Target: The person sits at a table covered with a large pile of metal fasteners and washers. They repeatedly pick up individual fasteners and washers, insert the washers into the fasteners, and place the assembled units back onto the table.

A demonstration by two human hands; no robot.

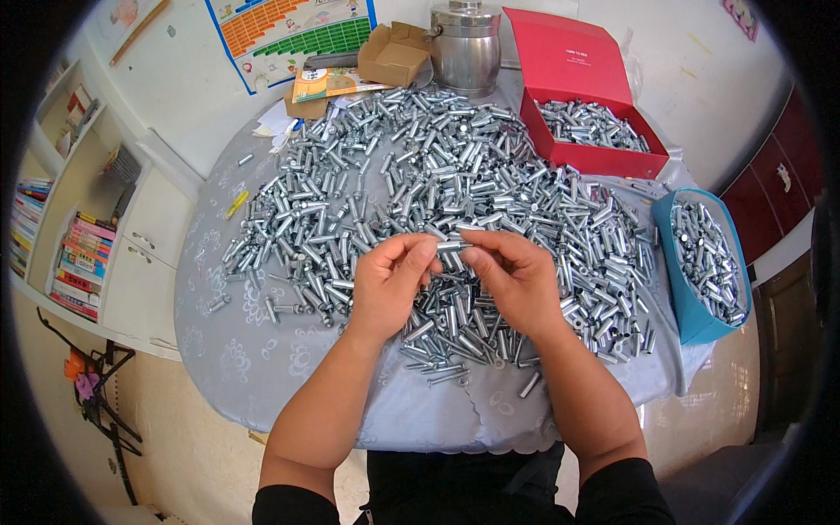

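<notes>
Just above a large heap of shiny metal anchor bolts and sleeves (pixel 472 188), my two hands meet near the middle of the table. A short silver metal sleeve (pixel 451 247) lies level between them. My left hand (pixel 390 284) pinches its left end between thumb and fingers. At the other end, the thumb and forefinger of my right hand (pixel 522 284) close on it. Fingers hide both ends, so I cannot tell whether a bolt is inside. A few loose bolts (pixel 448 377) lie at the heap's near edge, below my hands.
A red box (pixel 604 160) with its lid raised, full of metal parts, stands at the back right. Nearer on the right is a blue fabric bin (pixel 700 325), also filled. A steel pot (pixel 466 52), a small cardboard box (pixel 394 54) and a yellow cutter (pixel 236 205) rest on the cloth-covered table.
</notes>
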